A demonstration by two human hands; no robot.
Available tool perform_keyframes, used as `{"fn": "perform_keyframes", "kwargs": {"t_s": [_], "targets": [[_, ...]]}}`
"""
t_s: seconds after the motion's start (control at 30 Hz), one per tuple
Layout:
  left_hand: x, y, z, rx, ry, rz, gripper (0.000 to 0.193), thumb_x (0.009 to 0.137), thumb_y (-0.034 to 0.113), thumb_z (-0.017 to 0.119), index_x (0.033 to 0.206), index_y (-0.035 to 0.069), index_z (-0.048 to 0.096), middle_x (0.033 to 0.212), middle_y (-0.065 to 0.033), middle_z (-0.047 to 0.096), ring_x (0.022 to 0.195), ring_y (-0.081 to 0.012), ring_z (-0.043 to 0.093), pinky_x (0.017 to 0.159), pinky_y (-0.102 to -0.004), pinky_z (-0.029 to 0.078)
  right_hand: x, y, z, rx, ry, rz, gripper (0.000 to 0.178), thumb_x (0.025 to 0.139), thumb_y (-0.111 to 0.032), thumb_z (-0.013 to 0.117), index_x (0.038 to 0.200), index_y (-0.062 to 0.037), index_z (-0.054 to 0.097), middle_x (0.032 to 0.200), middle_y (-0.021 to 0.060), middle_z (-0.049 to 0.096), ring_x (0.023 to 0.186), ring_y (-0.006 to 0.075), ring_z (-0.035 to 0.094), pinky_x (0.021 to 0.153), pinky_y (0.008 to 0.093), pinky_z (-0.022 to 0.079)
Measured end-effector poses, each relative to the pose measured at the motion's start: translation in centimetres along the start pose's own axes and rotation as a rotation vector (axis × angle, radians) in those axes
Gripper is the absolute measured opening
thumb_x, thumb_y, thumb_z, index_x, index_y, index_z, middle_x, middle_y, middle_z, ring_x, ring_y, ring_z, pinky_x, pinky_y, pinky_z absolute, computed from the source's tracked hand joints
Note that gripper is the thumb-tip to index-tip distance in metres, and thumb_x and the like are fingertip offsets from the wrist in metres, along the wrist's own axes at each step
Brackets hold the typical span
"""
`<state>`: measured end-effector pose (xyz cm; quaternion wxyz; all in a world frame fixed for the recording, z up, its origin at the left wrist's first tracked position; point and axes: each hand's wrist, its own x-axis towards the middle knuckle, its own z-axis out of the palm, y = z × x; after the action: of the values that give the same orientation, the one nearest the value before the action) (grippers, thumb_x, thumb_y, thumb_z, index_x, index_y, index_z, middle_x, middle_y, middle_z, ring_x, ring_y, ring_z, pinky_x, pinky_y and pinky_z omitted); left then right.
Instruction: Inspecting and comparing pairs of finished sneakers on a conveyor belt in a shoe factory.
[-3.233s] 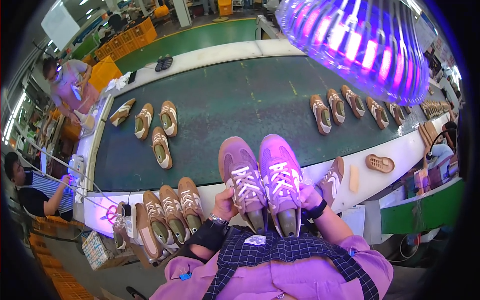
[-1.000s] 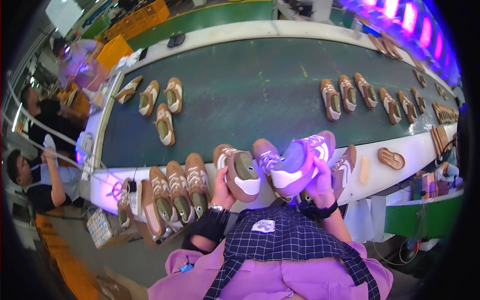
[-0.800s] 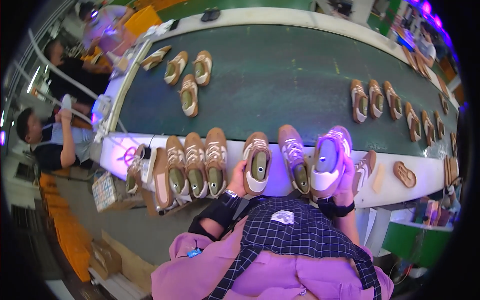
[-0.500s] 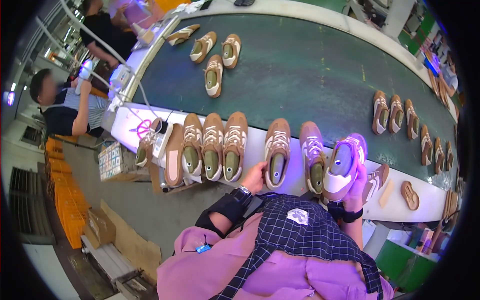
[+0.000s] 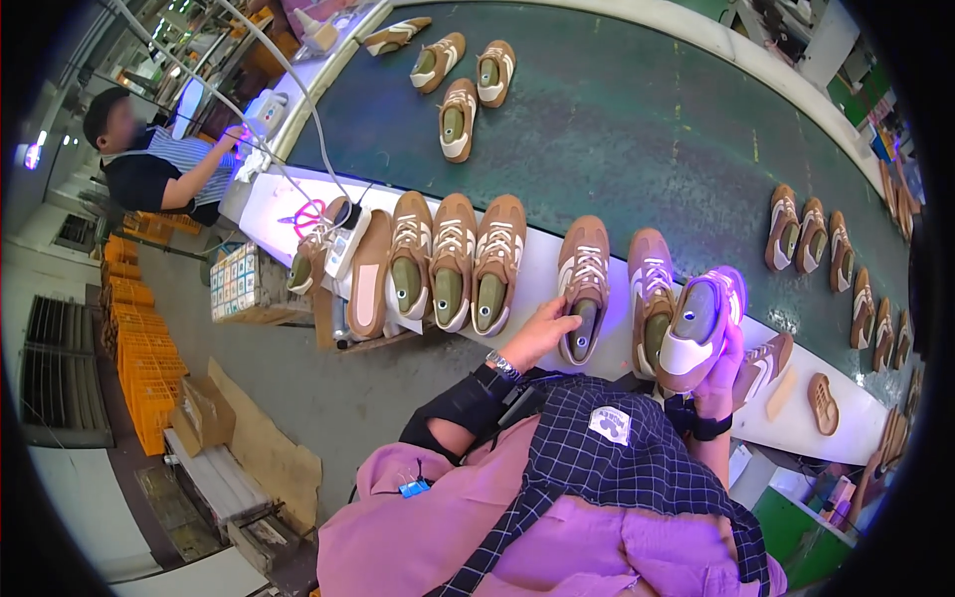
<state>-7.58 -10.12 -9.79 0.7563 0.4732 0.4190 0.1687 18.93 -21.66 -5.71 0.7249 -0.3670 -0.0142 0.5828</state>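
Observation:
My right hand (image 5: 724, 373) is closed round the heel side of a brown and white sneaker (image 5: 696, 343), lifted off the white ledge with its heel toward me. A grey-green shoe last fills its opening. My left hand (image 5: 539, 336) grips the left side of another sneaker (image 5: 585, 264), which sits on the ledge; its thumb lies over the collar, by the last. Between the two hands stands a similar sneaker (image 5: 652, 264). To the left, several more, such as this sneaker (image 5: 500, 249), line up side by side beside a shoe sole (image 5: 370, 274) with a pink insert.
Beyond the white ledge (image 5: 617, 289) runs a green conveyor belt (image 5: 617, 119) with sneakers at its far left and right. Pink-handled scissors (image 5: 310, 216) lie at the ledge's left end. A loose sole (image 5: 823, 403) is at right. A co-worker (image 5: 149, 164) stands at left.
The view has shifted, so the ledge and shoes appear farther right. My left hand has slid up the sneaker's side, its thumb now over the collar. The right hand still holds its sneaker.

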Motion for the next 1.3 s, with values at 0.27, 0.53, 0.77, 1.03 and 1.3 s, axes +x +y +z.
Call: {"fn": "perform_keyframes", "kwargs": {"t_s": [0.27,0.53,0.77,1.03,1.3], "targets": [[0.6,1.2,-5.6,0.876,0.999,0.546,0.051,0.073,0.019,0.066,0.116,-0.003,0.051,0.102,-0.0183,0.052,0.099,-0.0331,0.048,0.092,-0.0397,0.038,-0.7,0.4,1.8,-0.037,-0.049,-0.02,0.054,0.086,-0.034,0.051,0.131,-0.0036,0.043,0.125,0.0133,0.053,0.114,0.0274,0.052,0.1,0.0392,0.039],[0.0,-0.9,-6.1,1.117,0.949,0.202,0.064,0.064,0.021,0.068,0.12,0.0,0.045,0.126,-0.0253,0.035,0.112,-0.0438,0.035,0.096,-0.0505,0.031,-0.5,0.9,0.5,0.011,-0.025,-0.022,0.053,0.086,-0.033,0.052,0.129,-0.0041,0.044,0.124,0.0132,0.053,0.114,0.0273,0.052,0.1,0.0395,0.039],[2.3,-2.6,-4.5,0.841,0.745,0.462,0.062,0.068,0.026,0.074,0.116,0.002,0.044,0.124,-0.0234,0.04,0.112,-0.0371,0.041,0.096,-0.0451,0.035,0.0,1.6,0.4,0.034,0.028,-0.034,0.052,0.084,-0.03,0.056,0.127,-0.0037,0.046,0.12,0.0116,0.055,0.11,0.0266,0.054,0.099,0.0389,0.04],[4.6,-1.5,-10.0,-0.194,0.082,-0.016,0.047,0.076,0.014,0.07,0.117,-0.002,0.053,0.109,-0.008,0.061,0.097,-0.0179,0.059,0.082,-0.0297,0.048,0.1,1.7,1.4,0.155,-0.06,-0.005,0.052,0.083,-0.03,0.056,0.127,-0.0039,0.045,0.119,0.0132,0.056,0.108,0.0272,0.056,0.096,0.04,0.043],[6.0,-0.6,-10.0,-0.475,0.1,-0.141,0.037,0.078,0.014,0.063,0.112,0.001,0.056,0.104,-0.0113,0.065,0.095,-0.0255,0.063,0.089,-0.0382,0.049,0.4,0.2,1.6,0.239,-0.129,-0.067,0.053,0.085,-0.036,0.055,0.128,-0.006,0.046,0.119,0.013,0.057,0.102,0.0263,0.06,0.089,0.0408,0.05]]}}
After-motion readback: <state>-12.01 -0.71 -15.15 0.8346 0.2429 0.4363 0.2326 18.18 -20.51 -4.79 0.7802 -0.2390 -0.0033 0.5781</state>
